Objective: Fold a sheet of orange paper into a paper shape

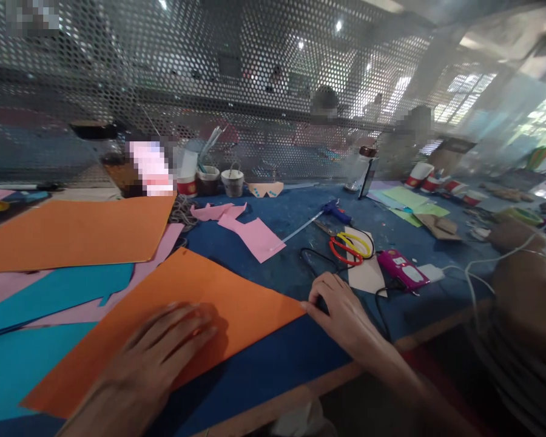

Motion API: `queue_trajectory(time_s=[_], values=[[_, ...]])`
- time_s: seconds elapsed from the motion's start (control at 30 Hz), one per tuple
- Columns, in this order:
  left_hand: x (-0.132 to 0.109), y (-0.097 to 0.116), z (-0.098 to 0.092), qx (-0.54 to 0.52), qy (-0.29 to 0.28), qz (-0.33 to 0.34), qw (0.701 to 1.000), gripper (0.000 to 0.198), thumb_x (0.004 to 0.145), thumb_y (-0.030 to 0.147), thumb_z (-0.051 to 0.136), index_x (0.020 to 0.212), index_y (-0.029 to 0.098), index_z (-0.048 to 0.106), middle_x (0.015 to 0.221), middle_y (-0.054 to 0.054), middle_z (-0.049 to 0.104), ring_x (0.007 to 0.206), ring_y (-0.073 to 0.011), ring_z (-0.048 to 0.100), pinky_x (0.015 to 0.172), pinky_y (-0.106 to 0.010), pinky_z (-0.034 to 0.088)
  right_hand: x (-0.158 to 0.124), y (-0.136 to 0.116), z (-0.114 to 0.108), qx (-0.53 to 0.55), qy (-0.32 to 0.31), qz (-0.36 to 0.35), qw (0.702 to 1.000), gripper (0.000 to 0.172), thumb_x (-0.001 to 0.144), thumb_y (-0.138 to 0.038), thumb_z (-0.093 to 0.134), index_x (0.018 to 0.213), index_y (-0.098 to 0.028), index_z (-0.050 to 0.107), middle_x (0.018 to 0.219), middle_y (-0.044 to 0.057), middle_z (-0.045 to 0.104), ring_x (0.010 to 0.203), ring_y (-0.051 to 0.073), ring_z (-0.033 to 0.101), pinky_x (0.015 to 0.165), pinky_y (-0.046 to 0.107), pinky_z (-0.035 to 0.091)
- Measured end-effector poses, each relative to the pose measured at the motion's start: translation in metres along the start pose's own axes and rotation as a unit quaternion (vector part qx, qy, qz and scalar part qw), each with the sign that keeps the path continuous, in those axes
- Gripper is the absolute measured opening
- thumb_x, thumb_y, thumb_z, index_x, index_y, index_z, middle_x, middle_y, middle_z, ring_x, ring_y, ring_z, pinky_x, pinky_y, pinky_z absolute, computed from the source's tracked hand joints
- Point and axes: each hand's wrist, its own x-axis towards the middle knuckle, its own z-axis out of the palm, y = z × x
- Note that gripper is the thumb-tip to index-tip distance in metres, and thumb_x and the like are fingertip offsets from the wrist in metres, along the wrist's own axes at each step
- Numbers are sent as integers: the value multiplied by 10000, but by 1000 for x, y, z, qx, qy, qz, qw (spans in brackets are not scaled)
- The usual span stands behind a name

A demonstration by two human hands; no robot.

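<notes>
A large orange paper sheet (200, 303) lies on the blue table (295, 358) in front of me. My left hand (159, 358) lies flat on the sheet's near half, fingers stretched out. My right hand (341, 312) pinches the sheet's right corner with curled fingers. Just beyond that hand lie red and yellow scissors (350, 247) and a magenta device (403, 270) with a black cable.
More orange (73, 233), teal (50, 294) and pink (250, 233) paper covers the left and middle. A blue-handled tool (332, 212), cups (209, 179) and a bottle stand by the perforated metal screen (255, 91). Another person's arm (523, 279) rests at right, by green sheets (409, 203).
</notes>
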Motion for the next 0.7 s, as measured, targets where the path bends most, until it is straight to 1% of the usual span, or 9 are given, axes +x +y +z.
queue_trajectory(time_s=[0.1,0.17,0.23,0.3,0.37,0.47,0.53,0.6,0.7], values=[[1,7,1,11,10,33,999,465,959,241,464,1314,338,748,1359,-19,756,1269,-293,680,1149,-501,492,0,1,1,-4,7,-9,1000,225,949,-129,708,846,-235,539,973,17,612,925,216,595,851,377,464],[4,19,-1,40,34,18,998,421,972,317,492,1303,286,751,1372,-52,746,1246,-325,687,1092,-537,524,0,3,1,-2,8,-15,1000,225,957,-136,703,842,-235,536,972,15,612,927,214,599,859,381,464],[9,34,-3,62,54,-9,997,398,992,428,520,1199,211,781,1272,-111,782,1155,-351,718,983,-541,581,0,3,2,3,3,-17,1000,226,959,-132,699,842,-235,535,973,13,610,930,213,600,860,381,463],[14,46,-4,73,73,-37,994,471,1025,508,482,1120,156,782,1149,-152,805,1036,-353,745,865,-521,618,0,4,1,6,1,-16,1000,232,960,-130,698,837,-236,532,970,13,611,929,211,598,857,380,463],[16,53,-4,71,81,-49,993,505,1059,512,423,1078,147,771,1085,-154,813,966,-338,759,799,-495,631,0,3,1,3,3,-15,1000,232,963,-139,698,835,-237,532,965,15,612,925,213,596,858,382,464],[16,57,-2,83,88,-61,991,531,1079,513,377,1092,139,754,1092,-157,815,927,-336,770,736,-476,634,-1,2,1,-1,6,-15,1000,224,959,-137,699,840,-237,537,958,16,610,917,216,590,852,383,464],[16,58,-2,95,91,-62,989,544,1080,523,376,1118,127,747,1116,-165,813,933,-343,773,739,-480,632,-1,1,0,0,4,-13,1000,224,954,-125,700,843,-236,540,959,15,608,915,215,589,847,382,462],[16,59,-3,98,91,-55,989,524,1084,501,378,1166,132,739,1150,-161,809,966,-340,773,789,-487,628,-1,0,0,1,1,-8,1000,227,952,-115,702,844,-233,541,967,14,606,918,213,589,845,381,458],[14,60,-3,96,62,-35,993,478,1086,431,370,1346,185,687,1254,-122,787,1064,-337,761,862,-492,606,-1,-1,-1,0,1,-6,1000,223,954,-118,706,850,-231,544,977,17,608,923,214,587,847,382,458]])
